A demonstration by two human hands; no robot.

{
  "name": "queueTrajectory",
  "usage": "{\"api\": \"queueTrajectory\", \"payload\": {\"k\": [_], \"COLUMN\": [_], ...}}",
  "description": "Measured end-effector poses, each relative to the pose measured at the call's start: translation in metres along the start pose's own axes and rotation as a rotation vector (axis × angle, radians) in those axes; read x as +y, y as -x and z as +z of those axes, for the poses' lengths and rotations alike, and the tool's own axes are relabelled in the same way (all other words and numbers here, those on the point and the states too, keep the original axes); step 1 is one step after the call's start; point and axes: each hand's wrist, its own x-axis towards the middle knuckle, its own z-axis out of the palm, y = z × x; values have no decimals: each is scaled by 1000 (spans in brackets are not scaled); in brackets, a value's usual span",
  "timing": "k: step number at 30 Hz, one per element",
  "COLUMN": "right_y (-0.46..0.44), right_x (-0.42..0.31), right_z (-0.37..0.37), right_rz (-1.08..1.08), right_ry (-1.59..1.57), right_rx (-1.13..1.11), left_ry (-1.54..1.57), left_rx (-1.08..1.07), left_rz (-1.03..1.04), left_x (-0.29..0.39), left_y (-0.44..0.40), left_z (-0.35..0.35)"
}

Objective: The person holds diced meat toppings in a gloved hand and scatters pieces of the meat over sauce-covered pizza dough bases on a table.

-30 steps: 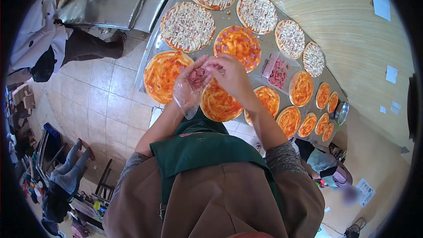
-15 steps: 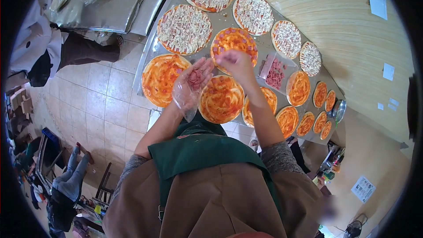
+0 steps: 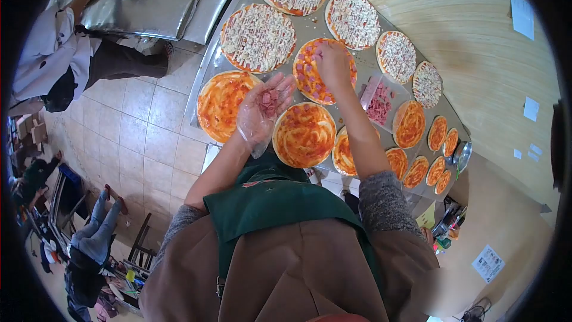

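Over a ham-topped pizza (image 3: 308, 81): right hand (image 3: 332, 65), bare, knuckles up, fingers curled together. Can't tell if ham is pinched in there or if fingertips touch the pizza; the back of the hand blocks it.

Left of the right hand and nearer the body: left hand (image 3: 257, 110), clear plastic glove on, palm up, fingers stretched out. Loose pile of diced ham (image 3: 269, 101) sits in the palm, cradled, not clamped.

Around the left hand: sauced pizza (image 3: 223, 107) directly left, edge partly behind the hand. Second sauced pizza (image 3: 304, 135) right of the palm and toward the body. Large cheese-topped pizza (image 3: 258, 37) just beyond the fingers, slightly left.

Around the right hand: clear plastic tub (image 3: 398, 96) right of the wrist, more diced ham inside. Smaller cheese-topped pizza (image 3: 353, 21) beyond the knuckles, a bit right. Third sauced pizza (image 3: 343, 156) back toward the body, partly under the forearm in view. Small sauced pizzas (image 3: 416, 171) farther right.

All on one metal table (image 3: 310, 30). Well left of both hands: co-worker (image 3: 47, 53) beside a metal counter (image 3: 152, 15).
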Motion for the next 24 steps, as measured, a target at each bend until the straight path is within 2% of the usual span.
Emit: {"api": "queueTrajectory", "payload": {"k": [1, 3, 5, 8, 14, 17, 20, 23, 24], "right_y": [8, 27, 44, 57, 68, 69, 65, 68, 69], "right_x": [-13, -48, -85, -100, -97, -92, -83, -91, -91], "right_z": [-6, -17, -40, -33, -29, -34, -34, -45, -45], "right_rz": [-20, -66, -46, -332, -21, 68, -208, 84, 117], "right_ry": [-53, -355, -548, -366, -487, -596, -387, -537, -611], "right_rx": [49, -21, -239, -33, -104, -110, 125, -73, -90], "left_ry": [11, 32, 2, -67, -126, -164, -173, -203, -219], "left_rx": [-4, -14, 13, 66, 73, 85, 109, 100, 91], "left_rz": [3, 1, 3, 5, -33, -17, -12, -30, -38], "left_x": [0, -2, -4, -5, -5, -6, -7, -10, -11], "left_y": [-1, -5, -8, -9, -11, -11, -11, -11, -11], "left_z": [0, 0, -4, 3, 8, 10, 13, 14, 14]}}
